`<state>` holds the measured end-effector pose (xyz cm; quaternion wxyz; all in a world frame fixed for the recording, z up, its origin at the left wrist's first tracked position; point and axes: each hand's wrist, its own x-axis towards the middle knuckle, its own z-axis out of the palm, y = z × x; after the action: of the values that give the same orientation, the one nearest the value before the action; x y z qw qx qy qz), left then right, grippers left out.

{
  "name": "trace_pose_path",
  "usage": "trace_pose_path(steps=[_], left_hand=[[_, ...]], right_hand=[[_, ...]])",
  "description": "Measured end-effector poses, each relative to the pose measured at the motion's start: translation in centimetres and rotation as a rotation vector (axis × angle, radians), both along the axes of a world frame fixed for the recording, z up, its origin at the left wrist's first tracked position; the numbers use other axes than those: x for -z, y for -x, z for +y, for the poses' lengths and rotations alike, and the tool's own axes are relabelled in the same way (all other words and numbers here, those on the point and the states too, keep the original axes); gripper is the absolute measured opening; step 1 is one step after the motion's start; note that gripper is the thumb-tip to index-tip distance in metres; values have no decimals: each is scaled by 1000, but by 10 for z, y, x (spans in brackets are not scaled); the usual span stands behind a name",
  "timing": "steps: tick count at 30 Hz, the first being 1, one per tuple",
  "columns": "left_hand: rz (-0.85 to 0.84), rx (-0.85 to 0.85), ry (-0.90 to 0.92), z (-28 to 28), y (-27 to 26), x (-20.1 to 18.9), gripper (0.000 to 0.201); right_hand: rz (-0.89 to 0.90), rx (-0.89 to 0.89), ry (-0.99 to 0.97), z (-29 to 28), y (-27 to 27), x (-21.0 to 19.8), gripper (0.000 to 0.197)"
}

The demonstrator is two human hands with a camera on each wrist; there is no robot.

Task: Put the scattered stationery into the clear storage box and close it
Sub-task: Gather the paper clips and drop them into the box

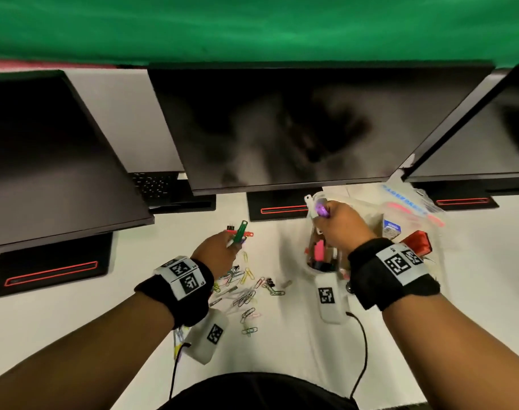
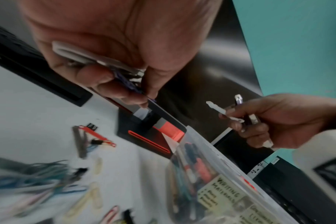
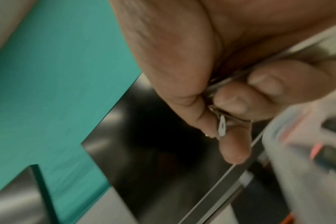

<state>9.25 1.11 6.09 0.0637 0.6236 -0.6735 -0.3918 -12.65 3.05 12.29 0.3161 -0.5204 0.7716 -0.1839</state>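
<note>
The clear storage box (image 1: 315,269) stands open right of centre, with a pink highlighter (image 1: 319,250) and other pens in it; a paper label (image 2: 220,192) shows on its side. My right hand (image 1: 323,215) is raised over the box's far end and grips a white pen (image 2: 223,112) together with a purple one (image 1: 322,209). My left hand (image 1: 231,247) hovers over the table left of the box, fingers curled round a white pen (image 2: 77,54) and something bluish. A green pen (image 1: 241,232) and a red clip (image 2: 98,136) lie just beyond it. Several coloured paper clips (image 1: 247,294) are scattered below.
Three dark monitors (image 1: 281,128) lean over the back of the white table (image 1: 296,344), their black bases with red stripes (image 1: 49,272) on it. A clear plastic sheet or lid (image 1: 406,207), a blue-and-white carton (image 1: 391,227) and a red object (image 1: 419,243) lie right of the box. Small black binder clips (image 1: 270,282) sit among the paper clips.
</note>
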Motion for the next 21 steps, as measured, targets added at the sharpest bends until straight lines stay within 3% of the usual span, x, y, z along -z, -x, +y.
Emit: trace_pose_path(steps=[3, 7, 16, 21], left_hand=[[14, -8, 57, 3, 37, -14, 31], [-3, 17, 109, 10, 78, -25, 33], [-68, 126, 165, 22, 140, -30, 33], [-69, 149, 195, 24, 163, -33, 30]], right_hand=[[274, 11, -96, -4, 56, -7, 12], [436, -84, -323, -11, 92, 9, 25], [463, -237, -403, -27, 118, 26, 32], [361, -250, -348, -28, 125, 21, 37]])
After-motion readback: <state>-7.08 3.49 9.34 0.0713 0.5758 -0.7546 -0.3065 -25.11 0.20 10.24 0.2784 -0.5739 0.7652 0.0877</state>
